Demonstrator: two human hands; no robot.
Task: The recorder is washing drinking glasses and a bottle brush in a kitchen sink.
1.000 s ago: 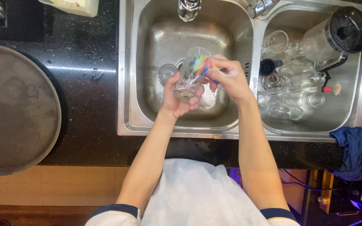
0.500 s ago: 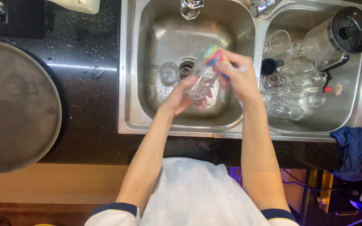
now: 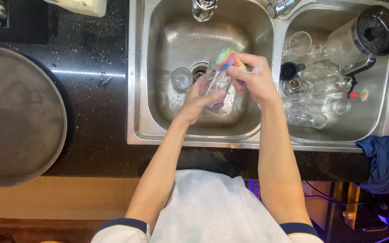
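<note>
Left hand [image 3: 197,101] grips glass [image 3: 215,84] over sink [image 3: 137,90]; right hand [image 3: 253,78] pinches sponge [image 3: 228,58] at rim. Best: hold glass firm, wipe full rim.

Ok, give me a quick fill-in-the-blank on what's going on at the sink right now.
1. The left hand holds a clear ____ over the left basin.
2. The right hand presses a multicoloured ____ at its mouth.
3. The right basin is filled with ____.
4. A ____ cloth lies at the counter's right end.

Missing: glass; sponge; glassware; blue
</note>
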